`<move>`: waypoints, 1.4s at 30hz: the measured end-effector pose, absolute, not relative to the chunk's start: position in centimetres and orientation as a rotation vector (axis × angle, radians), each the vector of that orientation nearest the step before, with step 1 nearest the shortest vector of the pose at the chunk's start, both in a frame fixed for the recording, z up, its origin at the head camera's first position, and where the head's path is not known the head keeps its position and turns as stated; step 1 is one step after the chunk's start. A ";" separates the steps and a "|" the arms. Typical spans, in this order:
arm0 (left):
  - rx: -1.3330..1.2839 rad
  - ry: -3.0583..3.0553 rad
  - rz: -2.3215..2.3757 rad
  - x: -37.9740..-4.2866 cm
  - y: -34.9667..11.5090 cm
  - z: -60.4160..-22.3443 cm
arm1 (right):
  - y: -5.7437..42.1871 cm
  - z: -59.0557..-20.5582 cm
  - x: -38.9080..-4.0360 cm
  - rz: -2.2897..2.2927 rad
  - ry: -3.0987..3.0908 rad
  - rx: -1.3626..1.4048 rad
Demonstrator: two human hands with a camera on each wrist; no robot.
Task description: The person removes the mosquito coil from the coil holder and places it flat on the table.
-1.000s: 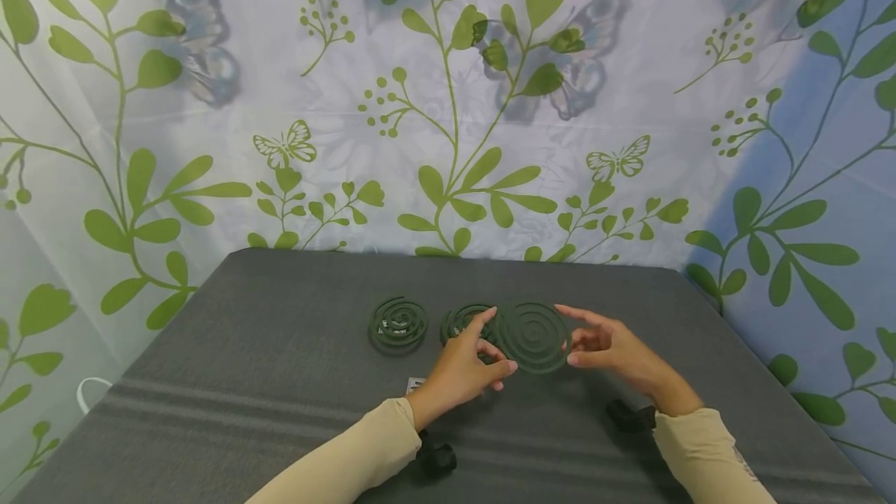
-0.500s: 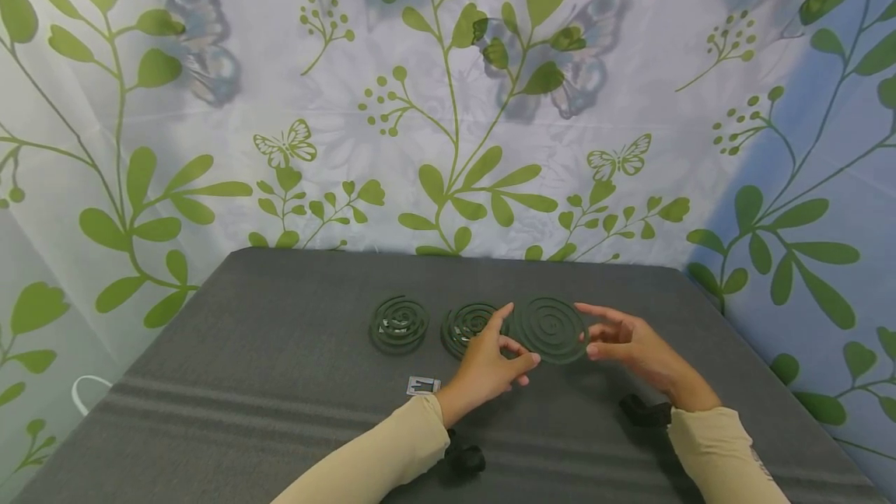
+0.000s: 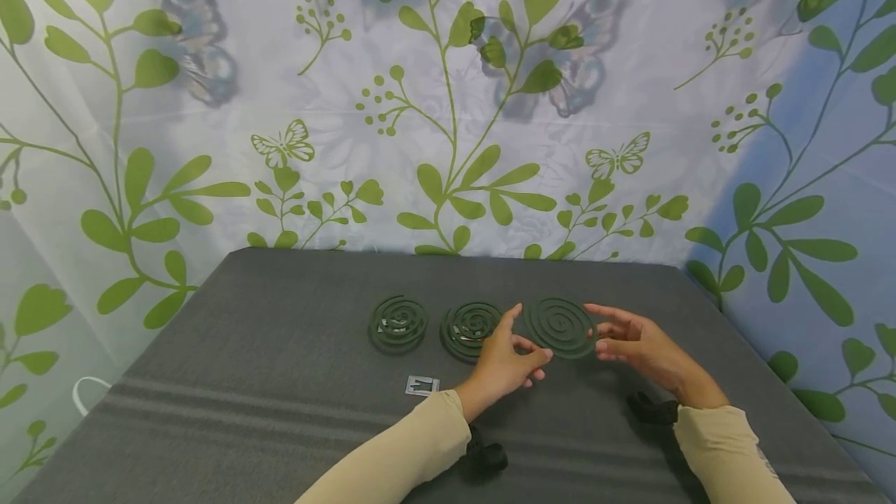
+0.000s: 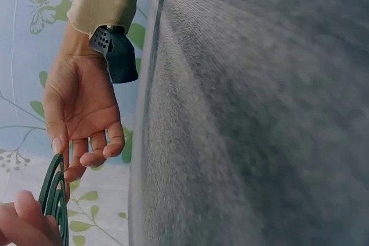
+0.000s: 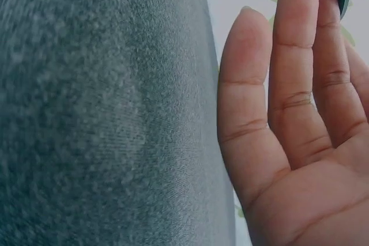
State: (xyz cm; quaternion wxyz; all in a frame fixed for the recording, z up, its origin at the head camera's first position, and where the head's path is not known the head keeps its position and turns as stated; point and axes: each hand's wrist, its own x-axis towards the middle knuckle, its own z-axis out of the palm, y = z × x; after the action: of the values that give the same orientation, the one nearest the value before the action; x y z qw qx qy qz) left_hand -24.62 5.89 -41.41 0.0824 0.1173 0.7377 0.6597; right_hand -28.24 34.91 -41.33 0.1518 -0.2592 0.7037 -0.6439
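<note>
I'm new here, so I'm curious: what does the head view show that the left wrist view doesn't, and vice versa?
Only the head view: two other green coils, a small silvery piece.
Only the left wrist view: small holes in a black wrist device.
Both: the held green coil, left hand, right hand, gray table, leafy backdrop.

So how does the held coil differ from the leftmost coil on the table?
The held coil is raised between the left grip and right grip; the leftmost coil rests on the table. A silvery piece shows through the leftmost coil, none through the held coil. Both are dark green spirals.
</note>
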 end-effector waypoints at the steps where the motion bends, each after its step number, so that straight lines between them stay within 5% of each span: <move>1: 0.335 2.193 1.977 -24.7 6.0 -41.4 | 35.0 -41.4 -28.3 -1.847 2.016 -0.731; 20: 0.202 2.044 1.992 -25.6 6.2 -41.6 | 34.0 -41.5 -28.3 -1.769 2.078 -0.347; 42: 0.192 1.994 1.957 -25.6 6.1 -41.4 | 33.7 -41.8 -28.1 -1.658 2.178 -0.227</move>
State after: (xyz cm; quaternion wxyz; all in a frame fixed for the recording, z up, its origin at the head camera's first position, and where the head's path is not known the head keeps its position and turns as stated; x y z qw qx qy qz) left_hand -25.59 6.14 -41.37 0.1695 0.0676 0.7017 0.6887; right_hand -28.07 33.74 -41.78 0.1962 -0.0812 0.7776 -0.5919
